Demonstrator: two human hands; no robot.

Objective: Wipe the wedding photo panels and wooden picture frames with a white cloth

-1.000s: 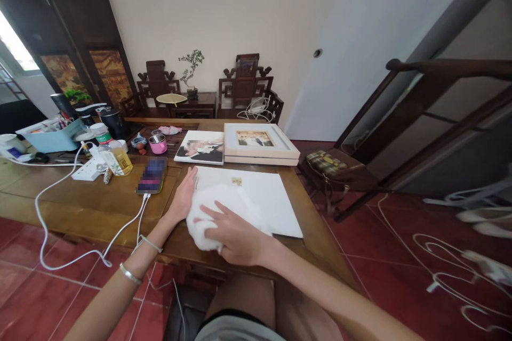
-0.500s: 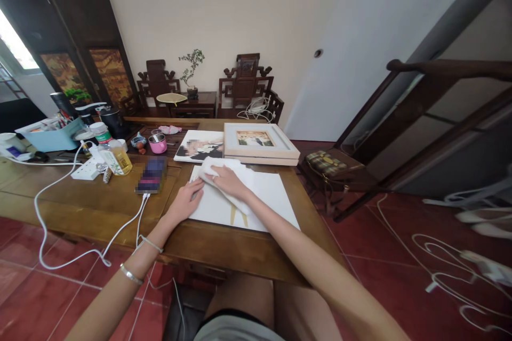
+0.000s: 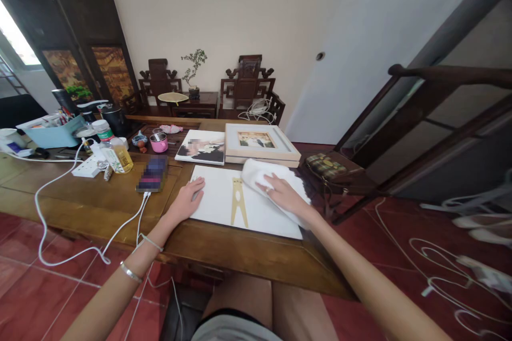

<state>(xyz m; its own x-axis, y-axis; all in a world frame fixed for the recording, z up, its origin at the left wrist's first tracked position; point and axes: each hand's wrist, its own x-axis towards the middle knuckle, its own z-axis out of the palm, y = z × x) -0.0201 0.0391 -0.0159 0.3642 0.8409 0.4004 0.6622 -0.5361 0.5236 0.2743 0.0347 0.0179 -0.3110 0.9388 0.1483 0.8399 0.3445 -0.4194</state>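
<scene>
A white flat panel (image 3: 212, 197) lies on the wooden table in front of me, with a tan A-shaped piece (image 3: 239, 208) on its middle. My left hand (image 3: 189, 198) rests at the panel's left edge, fingers stretched out and lying on it, holding nothing. Over the panel's right part, my right hand (image 3: 282, 192) presses on a bunched white cloth (image 3: 254, 170) and grips it. Cloth and hand hide that side's far corner. Behind the panel are a photo print (image 3: 202, 152) and a light wooden picture frame (image 3: 294, 155) with a photo in it.
Left of the panel lie a phone (image 3: 152, 175) with white cables, a power strip (image 3: 86, 166), a bottle of yellow liquid (image 3: 122, 155), a pink cup (image 3: 159, 143) and a blue bin (image 3: 60, 136). A chair holding a plaid bag (image 3: 326, 165) stands right of the table.
My right hand has slid the white cloth rightward across the panel, uncovering the tan A-shaped piece. My left hand has stayed at the left edge.
</scene>
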